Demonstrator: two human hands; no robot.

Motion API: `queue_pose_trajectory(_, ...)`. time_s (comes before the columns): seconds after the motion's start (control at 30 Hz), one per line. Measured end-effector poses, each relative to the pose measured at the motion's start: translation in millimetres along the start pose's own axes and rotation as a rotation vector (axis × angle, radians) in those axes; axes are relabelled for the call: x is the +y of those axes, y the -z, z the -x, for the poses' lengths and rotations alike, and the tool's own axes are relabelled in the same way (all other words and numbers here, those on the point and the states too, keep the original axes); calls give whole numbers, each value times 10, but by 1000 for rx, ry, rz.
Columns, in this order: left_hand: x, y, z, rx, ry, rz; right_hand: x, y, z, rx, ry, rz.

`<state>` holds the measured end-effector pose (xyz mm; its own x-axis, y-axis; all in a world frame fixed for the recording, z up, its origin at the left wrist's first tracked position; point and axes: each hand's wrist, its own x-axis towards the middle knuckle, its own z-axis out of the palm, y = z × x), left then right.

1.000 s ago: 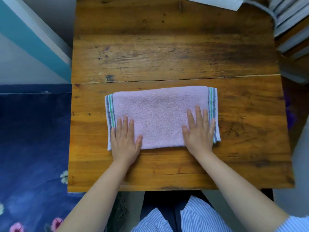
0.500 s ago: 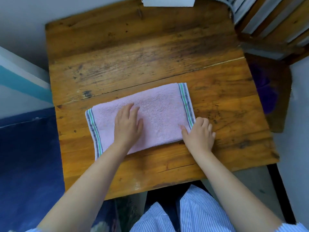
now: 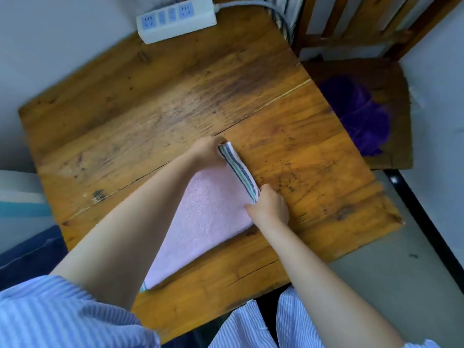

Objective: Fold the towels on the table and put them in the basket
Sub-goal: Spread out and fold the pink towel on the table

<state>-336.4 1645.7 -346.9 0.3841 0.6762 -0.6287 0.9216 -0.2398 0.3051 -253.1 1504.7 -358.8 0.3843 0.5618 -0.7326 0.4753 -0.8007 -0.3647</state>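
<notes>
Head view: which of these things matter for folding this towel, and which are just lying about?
In the job: pink towel; left hand and right hand, each gripping its striped end; table.
Lying about: power strip; wooden chair; purple item on its seat.

Worn wooden table [image 3: 155,104]; pink striped towel [image 3: 208,217] near front edge, white power strip [image 3: 175,18] at far edge.

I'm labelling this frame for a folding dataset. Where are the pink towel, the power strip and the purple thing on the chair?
pink towel [image 3: 208,222], head view, on its bare pink middle.
power strip [image 3: 175,18], head view, on its socket face.
purple thing [image 3: 361,119], head view, on its middle.
</notes>
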Motion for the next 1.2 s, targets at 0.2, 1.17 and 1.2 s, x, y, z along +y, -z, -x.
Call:
queue_pose_trajectory(0.2,66,440,-180,61,-106,-112,-257,510,-352,49,206,178)
queue_pose_trajectory(1.17,-1098,-469,1052,502,-657,-457,215,121,235,562,1129,734)
queue_pose_trajectory(1.2,-1093,-498,1054,488,-632,-457,234,104,234,561,1129,747)
